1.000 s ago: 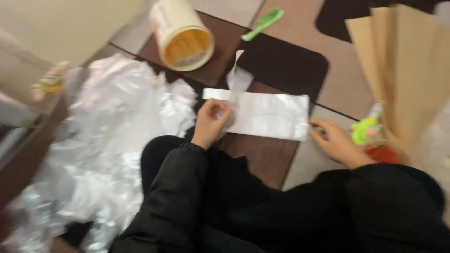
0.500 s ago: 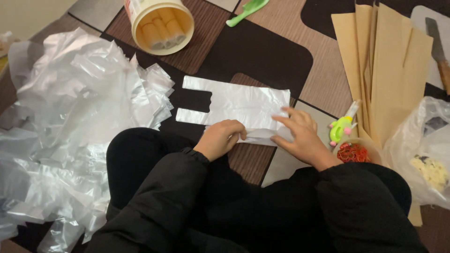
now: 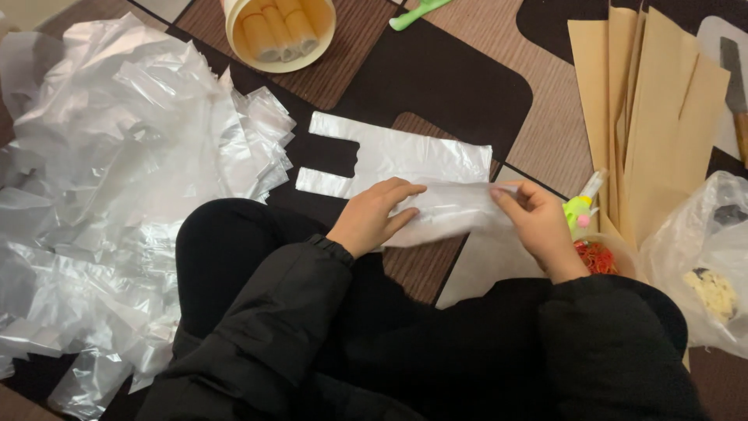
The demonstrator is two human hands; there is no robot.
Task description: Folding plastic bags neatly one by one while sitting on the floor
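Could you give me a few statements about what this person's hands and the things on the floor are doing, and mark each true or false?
1. Both hands rest on the flat white plastic bag. True: the left hand and right hand press on its near edge.
2. The round tub holds rolls. True.
3. The heap of clear plastic bags lies on the person's right. False: it lies on their left.
4. The brown paper sheets lie under the left hand. False: they lie beyond the right hand.

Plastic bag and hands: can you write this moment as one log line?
left hand: flat on plastic bag | right hand: pinching folded edge | bag: on floor mat, handles left | pile of bags: left
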